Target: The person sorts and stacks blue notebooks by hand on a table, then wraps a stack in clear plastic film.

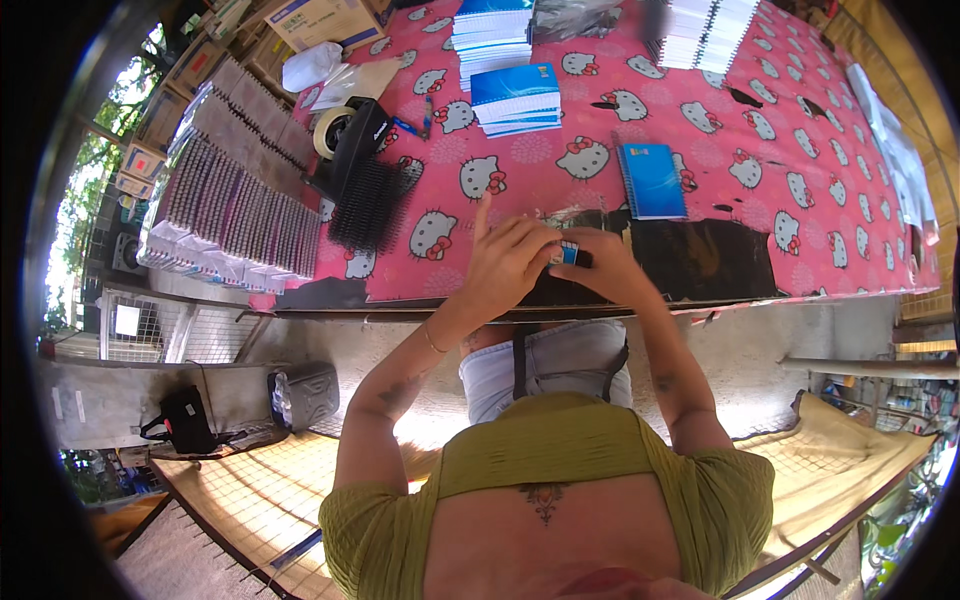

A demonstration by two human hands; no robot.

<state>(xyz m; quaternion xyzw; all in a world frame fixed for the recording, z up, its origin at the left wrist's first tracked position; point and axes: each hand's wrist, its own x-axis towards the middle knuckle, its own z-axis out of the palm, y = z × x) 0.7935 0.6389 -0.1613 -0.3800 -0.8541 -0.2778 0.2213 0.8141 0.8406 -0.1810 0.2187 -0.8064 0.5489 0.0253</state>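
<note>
Both hands meet over the near edge of the table, around a small blue-and-white item (564, 252) whose kind I cannot make out. My left hand (508, 258) has one finger stretched away to the left, while its other fingers close in at the item's left end. Curled round the item from the right is my right hand (603, 266), hiding part of it. A blue spiral notebook (654, 182) lies just beyond my right hand. Farther off, a stack of blue-covered notebooks (515, 98) stands on the table.
Black spiral binding coils (368, 206) lie beside a black tape dispenser (358, 140) at the left. Tall stacks of spiral-bound books (228, 200) stand farther left, near cardboard boxes (325, 22). White-paged bound stacks (705, 35) sit at the back. Pink patterned cloth (540, 190) covers the table.
</note>
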